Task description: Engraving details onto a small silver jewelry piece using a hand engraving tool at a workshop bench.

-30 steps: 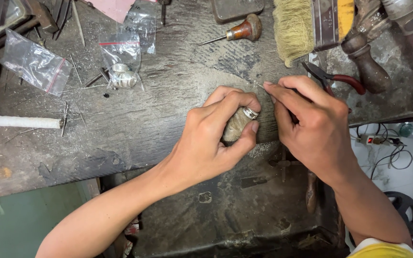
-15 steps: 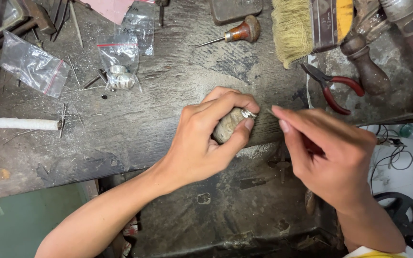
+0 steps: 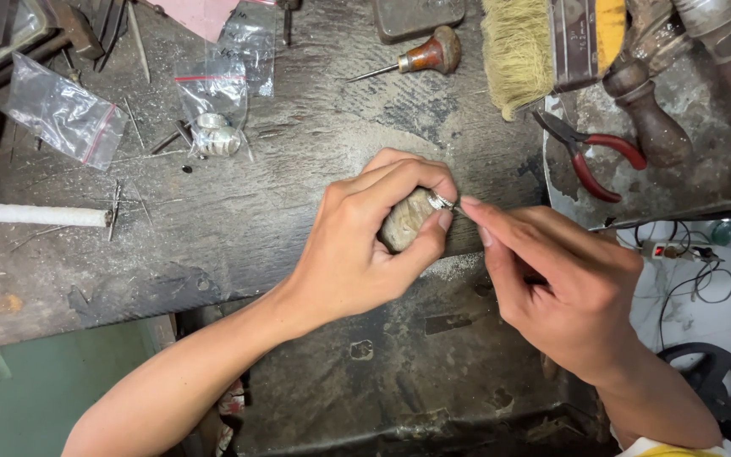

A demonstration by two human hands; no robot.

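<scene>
Bare bench [image 3: 298,203] lies left of the hands (pliers [image 3: 598,156] crowd right).

Both forearms are left bare, no gloves or rings seen on the left hand [image 3: 357,254] or right hand [image 3: 564,288]. A bit of yellow-and-white sleeve is glimpsed below the right hand.

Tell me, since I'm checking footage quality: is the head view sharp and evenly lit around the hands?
Head view: left hand, right hand and silver ring are sharp; lighting is soft and even, shadows faint; mild glare on the plastic bag; no motion blur.
</scene>
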